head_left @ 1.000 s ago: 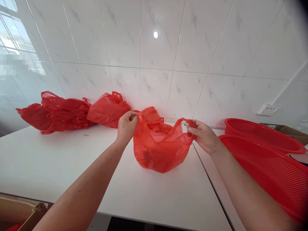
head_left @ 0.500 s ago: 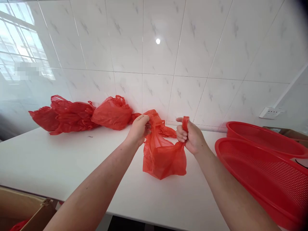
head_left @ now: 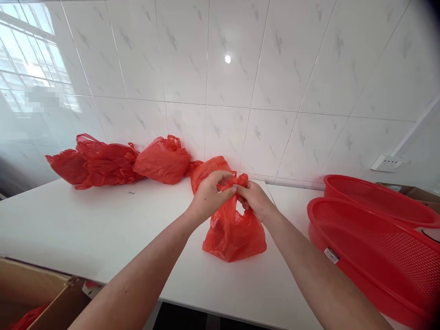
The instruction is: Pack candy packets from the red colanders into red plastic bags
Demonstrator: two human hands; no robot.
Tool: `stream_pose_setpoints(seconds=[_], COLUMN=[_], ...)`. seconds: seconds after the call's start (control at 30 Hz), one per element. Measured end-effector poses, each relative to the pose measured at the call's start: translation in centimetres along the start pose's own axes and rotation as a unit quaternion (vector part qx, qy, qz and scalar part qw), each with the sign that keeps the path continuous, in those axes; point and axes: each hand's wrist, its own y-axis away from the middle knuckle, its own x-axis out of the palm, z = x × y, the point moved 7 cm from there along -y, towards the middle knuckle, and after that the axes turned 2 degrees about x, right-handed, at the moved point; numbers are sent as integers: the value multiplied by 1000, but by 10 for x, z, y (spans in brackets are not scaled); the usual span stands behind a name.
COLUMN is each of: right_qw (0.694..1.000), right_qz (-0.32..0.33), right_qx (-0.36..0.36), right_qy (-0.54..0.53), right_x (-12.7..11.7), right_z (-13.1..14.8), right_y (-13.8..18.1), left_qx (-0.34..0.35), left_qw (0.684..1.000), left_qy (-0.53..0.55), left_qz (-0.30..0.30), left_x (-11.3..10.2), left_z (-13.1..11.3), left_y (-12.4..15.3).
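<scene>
Here your left hand point(head_left: 209, 196) and your right hand point(head_left: 255, 200) meet above a red bag point(head_left: 233, 231). Both hands pinch the bag's handles point(head_left: 233, 182), and each grip is closed tight on the thin plastic. Your fingers touch each other at the top. The bag sits on the white table point(head_left: 85, 229), near the middle, with something inside it. Behind it, more red bags point(head_left: 113, 160) lie in a row against the tiled wall point(head_left: 275, 91). Two red baskets point(head_left: 374, 238) rest on the right. A cardboard box point(head_left: 37, 298) stands low on the left.
</scene>
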Motion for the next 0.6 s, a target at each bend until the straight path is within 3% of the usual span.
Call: stream_pose_setpoints(seconds=[0.1, 0.23, 0.43, 0.6], right_qw=[999, 995, 987, 992], right_qz=[36, 101, 143, 117], right_qx=[-1, -5, 7, -40], right_qy=[-12, 15, -75, 10], right_x=[5, 13, -2, -7], right_z=[-4, -13, -34, -47], right_y=[0, 3, 9, 13], left_qx=[10, -17, -85, -63], left_qw=[998, 994, 995, 991], left_qy=[-26, 46, -37, -78], left_qz=[50, 103, 40, 94], left_x=[8, 19, 7, 18], left_z=[9, 24, 56, 64], left_y=[5, 12, 14, 18])
